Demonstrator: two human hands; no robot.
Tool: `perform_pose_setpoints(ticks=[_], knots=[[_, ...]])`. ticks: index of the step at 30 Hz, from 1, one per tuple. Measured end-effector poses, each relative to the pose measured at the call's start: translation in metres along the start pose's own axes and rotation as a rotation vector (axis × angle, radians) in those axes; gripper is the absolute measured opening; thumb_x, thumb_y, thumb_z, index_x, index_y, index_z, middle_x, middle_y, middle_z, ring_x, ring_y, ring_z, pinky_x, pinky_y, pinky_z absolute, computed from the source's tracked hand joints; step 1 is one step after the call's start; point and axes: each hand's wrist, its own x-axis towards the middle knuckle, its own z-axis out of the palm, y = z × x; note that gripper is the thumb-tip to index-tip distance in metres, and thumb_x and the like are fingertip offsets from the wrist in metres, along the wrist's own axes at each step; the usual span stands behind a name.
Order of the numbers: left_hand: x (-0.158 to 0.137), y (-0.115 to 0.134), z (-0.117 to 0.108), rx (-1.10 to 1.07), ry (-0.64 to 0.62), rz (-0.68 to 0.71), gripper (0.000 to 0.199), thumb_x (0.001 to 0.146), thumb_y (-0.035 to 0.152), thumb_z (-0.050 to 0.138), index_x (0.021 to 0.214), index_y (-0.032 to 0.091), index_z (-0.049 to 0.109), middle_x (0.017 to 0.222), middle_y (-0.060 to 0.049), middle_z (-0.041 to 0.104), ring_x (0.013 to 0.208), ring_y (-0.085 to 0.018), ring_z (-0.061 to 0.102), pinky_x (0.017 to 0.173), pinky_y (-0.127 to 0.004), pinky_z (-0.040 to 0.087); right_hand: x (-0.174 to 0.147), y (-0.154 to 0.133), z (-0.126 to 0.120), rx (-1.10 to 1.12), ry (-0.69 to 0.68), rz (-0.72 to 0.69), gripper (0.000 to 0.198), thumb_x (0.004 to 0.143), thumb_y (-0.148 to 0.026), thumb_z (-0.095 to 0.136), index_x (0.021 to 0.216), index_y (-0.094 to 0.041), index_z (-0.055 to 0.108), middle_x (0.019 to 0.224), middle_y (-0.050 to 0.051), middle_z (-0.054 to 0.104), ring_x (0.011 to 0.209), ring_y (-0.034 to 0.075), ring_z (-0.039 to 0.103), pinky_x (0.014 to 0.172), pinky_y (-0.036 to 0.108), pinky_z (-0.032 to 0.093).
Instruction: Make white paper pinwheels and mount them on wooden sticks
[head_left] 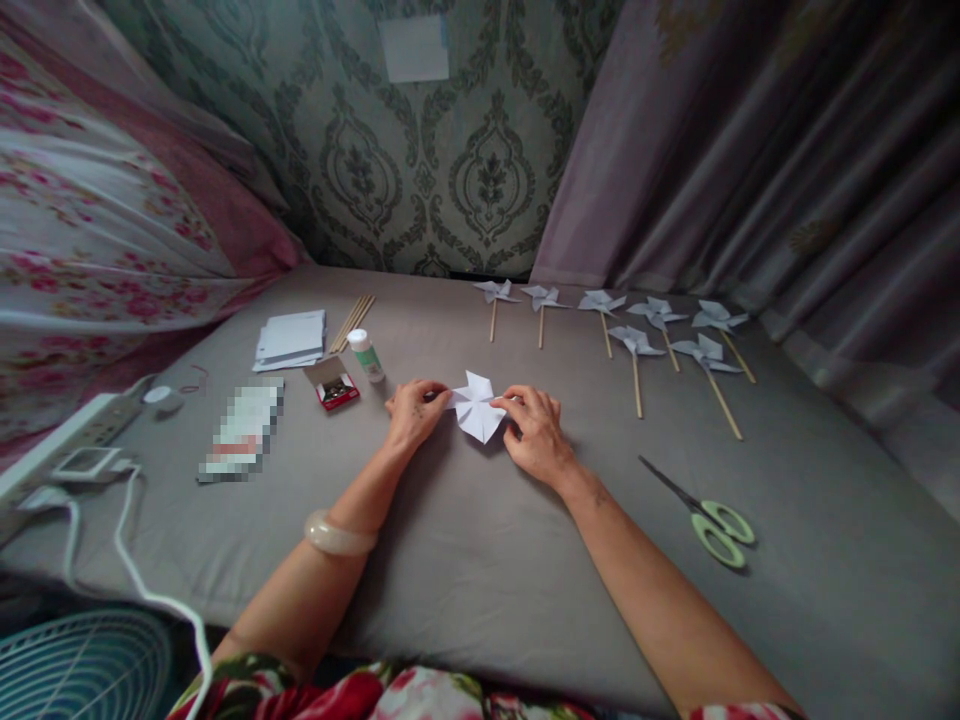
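Between my two hands is a white paper pinwheel [477, 408] with cut slits and no stick on it. My left hand [417, 412] pinches its left corner between thumb and fingers. On the opposite side my right hand [537, 430] grips the paper's right edge, with the index finger resting on top. Left of my left hand stands a glue bottle [366, 356] with a white cap. Beside the bottle lies an opened small red box [336, 388] with small metal pieces inside.
Several finished pinwheels on sticks [636, 345] lie at the back right. Green-handled scissors [712, 525] rest at right. Paper sheets [292, 338] and wooden sticks [352, 322] are at back left. A power strip [75, 435] with cables lies left; a fan [82, 665] stands below.
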Motion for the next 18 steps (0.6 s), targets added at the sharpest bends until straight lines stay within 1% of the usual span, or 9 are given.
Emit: perform_pose_setpoints(ticks=[3, 6, 8, 11, 14, 18], knots=[[0.0009, -0.0024, 0.0012, -0.022, 0.005, 0.015, 0.02, 0.08, 0.033, 0.059, 0.087, 0.021, 0.074, 0.093, -0.006, 0.072, 0.094, -0.024, 0.061, 0.086, -0.038, 0.041, -0.0004, -0.0012, -0.0004, -0.014, 0.039, -0.082, 0.03, 0.076, -0.007, 0.061, 0.101, -0.023, 0.067, 0.113, 0.008, 0.06, 0.101, 0.023, 0.052, 0.091, 0.039, 0.035], [0.0011, -0.0034, 0.0025, -0.036, 0.012, 0.025, 0.021, 0.08, 0.034, 0.06, 0.087, 0.022, 0.075, 0.091, -0.006, 0.073, 0.092, -0.023, 0.061, 0.086, -0.037, 0.042, -0.0009, -0.0021, -0.0008, -0.018, 0.034, -0.169, 0.016, 0.078, -0.013, 0.064, 0.091, -0.023, 0.068, 0.11, 0.007, 0.061, 0.104, 0.023, 0.051, 0.093, 0.039, 0.034], [0.0008, -0.0033, 0.0029, -0.038, 0.008, 0.027, 0.021, 0.08, 0.034, 0.06, 0.088, 0.022, 0.075, 0.091, -0.006, 0.073, 0.092, -0.024, 0.061, 0.087, -0.038, 0.042, -0.0013, -0.0026, -0.0011, -0.012, 0.023, -0.202, 0.009, 0.08, -0.016, 0.065, 0.085, -0.023, 0.068, 0.11, 0.006, 0.062, 0.105, 0.023, 0.051, 0.094, 0.04, 0.032], [-0.001, -0.0015, 0.0031, -0.012, 0.01, 0.039, 0.02, 0.08, 0.033, 0.06, 0.088, 0.022, 0.075, 0.092, -0.006, 0.073, 0.095, -0.025, 0.06, 0.091, -0.04, 0.039, -0.002, -0.0031, -0.0017, 0.011, -0.01, -0.213, 0.006, 0.081, -0.018, 0.065, 0.083, -0.022, 0.068, 0.11, 0.006, 0.063, 0.105, 0.022, 0.051, 0.095, 0.041, 0.031], [-0.0039, 0.0015, 0.0036, 0.048, 0.011, 0.087, 0.019, 0.082, 0.033, 0.059, 0.088, 0.024, 0.074, 0.095, -0.005, 0.073, 0.099, -0.026, 0.057, 0.094, -0.045, 0.035, -0.0027, -0.0034, -0.0025, 0.034, -0.068, -0.213, 0.005, 0.082, -0.02, 0.064, 0.083, -0.022, 0.068, 0.109, 0.007, 0.063, 0.105, 0.022, 0.051, 0.095, 0.041, 0.032], [-0.0069, 0.0036, 0.0066, 0.136, 0.005, 0.159, 0.018, 0.084, 0.033, 0.058, 0.09, 0.025, 0.074, 0.099, -0.007, 0.072, 0.103, -0.028, 0.054, 0.092, -0.046, 0.032, -0.0032, -0.0039, -0.0032, 0.064, -0.114, -0.185, 0.003, 0.082, -0.023, 0.066, 0.081, -0.022, 0.069, 0.107, 0.006, 0.063, 0.104, 0.023, 0.052, 0.094, 0.042, 0.032]])
